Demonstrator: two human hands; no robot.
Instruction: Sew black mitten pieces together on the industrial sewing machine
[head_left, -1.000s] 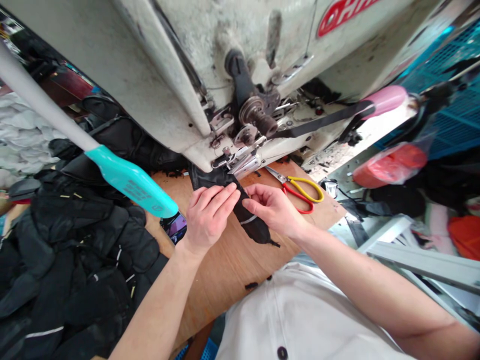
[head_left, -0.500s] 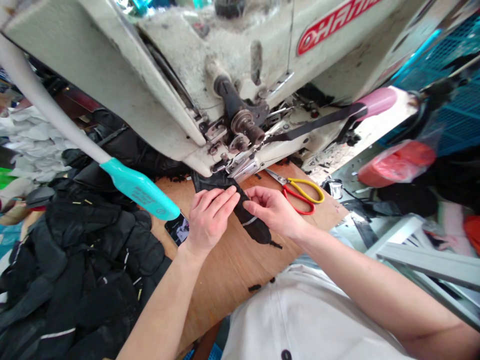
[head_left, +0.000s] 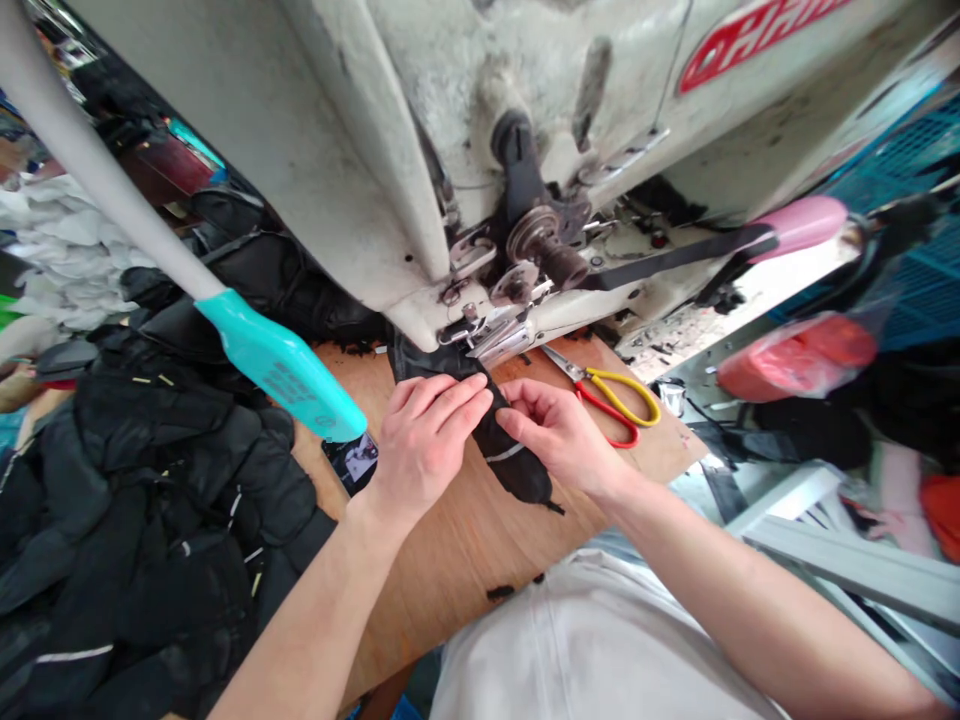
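A black fabric piece [head_left: 517,470] with a pale stripe near its rounded end lies on the wooden table [head_left: 427,600]. Its far end runs under the presser foot area of the sewing machine [head_left: 487,335]. My left hand [head_left: 431,440] rests on top of the fabric with its fingers stretched out flat and close together. Pinched between thumb and bent fingers, the fabric's right edge is in my right hand [head_left: 551,430]. To the right of that hand lie scissors [head_left: 619,400] with one yellow and one red handle.
A turquoise-ended lamp arm [head_left: 289,370] reaches over a phone [head_left: 351,460] at the left. Black garments [head_left: 157,530] are heaped beside the table. A pink-covered lever [head_left: 802,225] juts from the machine's right side, and a grey metal frame [head_left: 862,560] stands at the lower right.
The view has shifted slightly, so the machine appears larger and further right. Both hands stay nearly in the same place on the fabric.
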